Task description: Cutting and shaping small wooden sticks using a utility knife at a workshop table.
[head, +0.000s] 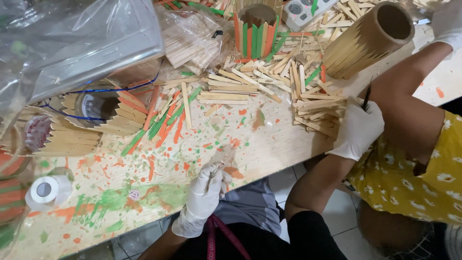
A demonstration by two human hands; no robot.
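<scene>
- The surface (269, 144) is pale wood, splashed with orange and green paint and strewn with loose craft sticks (231, 89).
- A cardboard tube (368, 38) clad in plain sticks lies tilted at the far right.
- The right hand (357, 130), gloved in white, rests curled on a pile of plain sticks (315, 113) at the surface's near edge, a thin dark tool (366, 96) rising from its grip.
- The left hand (204, 195), also gloved, has its fingers pinched shut on a small orange-painted stick (234, 172) just above the near edge.
</scene>
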